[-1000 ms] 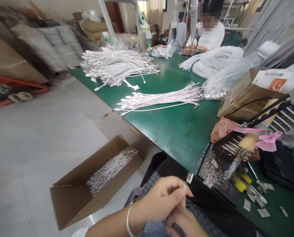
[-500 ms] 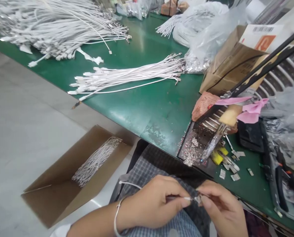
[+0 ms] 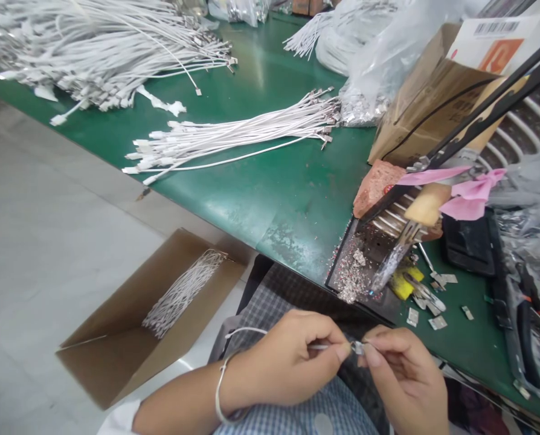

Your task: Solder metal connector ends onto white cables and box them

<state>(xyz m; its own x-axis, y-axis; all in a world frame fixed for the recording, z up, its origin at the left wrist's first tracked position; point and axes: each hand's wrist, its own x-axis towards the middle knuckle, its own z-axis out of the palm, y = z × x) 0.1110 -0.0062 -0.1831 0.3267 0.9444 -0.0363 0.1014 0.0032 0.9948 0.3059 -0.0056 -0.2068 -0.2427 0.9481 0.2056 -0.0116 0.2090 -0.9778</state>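
White cable [image 3: 247, 331] sits just off the near edge of the green table [image 3: 270, 187], over the person's lap, with its metal tip [image 3: 357, 347] pinched between both hands. The left hand [image 3: 288, 362] is closed on the cable, thumb and forefinger clamping it right behind the tip. The right hand [image 3: 406, 377] is closed too, its fingertips nipping the metal tip itself. Whether a loose shell is being fitted there or is already seated is too small to tell. On the floor beside the table's near edge, an open cardboard box [image 3: 116, 356] holds a modest sheaf of cables [image 3: 183, 291], which looks like the finished share. On the table top lie a flat bundle [image 3: 234, 138] and, towards its far side, a much larger heap [image 3: 93, 48], so most of the work seems left to do. At the table's near edge, close to the hands, a dark tray [image 3: 342, 266] holds metal scraps.
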